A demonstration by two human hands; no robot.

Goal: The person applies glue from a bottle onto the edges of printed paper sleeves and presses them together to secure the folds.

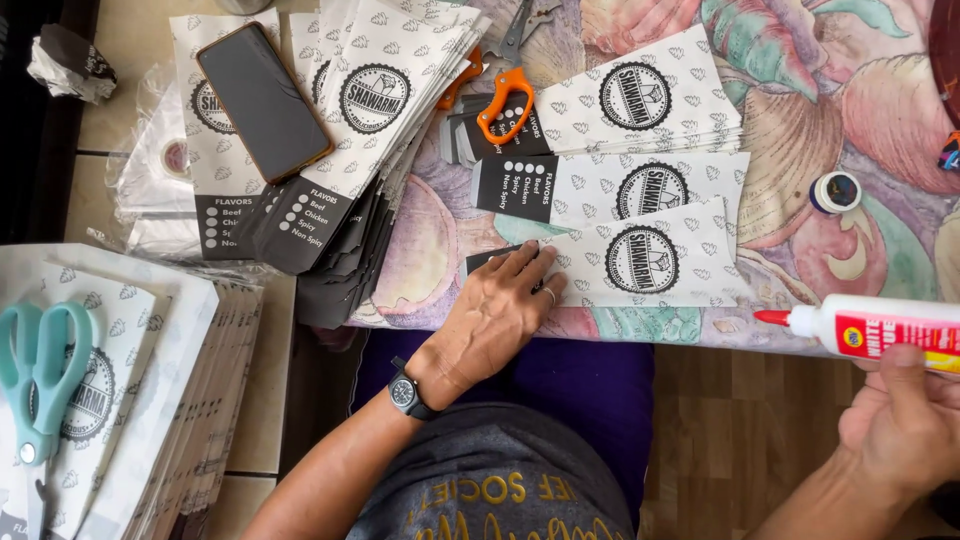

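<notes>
My left hand (497, 310) presses flat on the near left corner of a white printed paper sleeve (640, 262) with a round black logo, lying on the patterned tablecloth (830, 110). A black watch sits on that wrist. My right hand (905, 425) holds a white glue bottle (880, 328) with a red tip, pointing left, off the table's near edge to the right of the sleeve. More identical sleeves (630, 105) lie fanned just beyond it.
A thick fanned pile of sleeves (370, 90) lies at upper left with a dark phone (262, 100) on it. Orange-handled scissors (503, 100) rest at top centre. Teal scissors (42, 375) lie on another stack at left. A small bottle cap (835, 192) sits right.
</notes>
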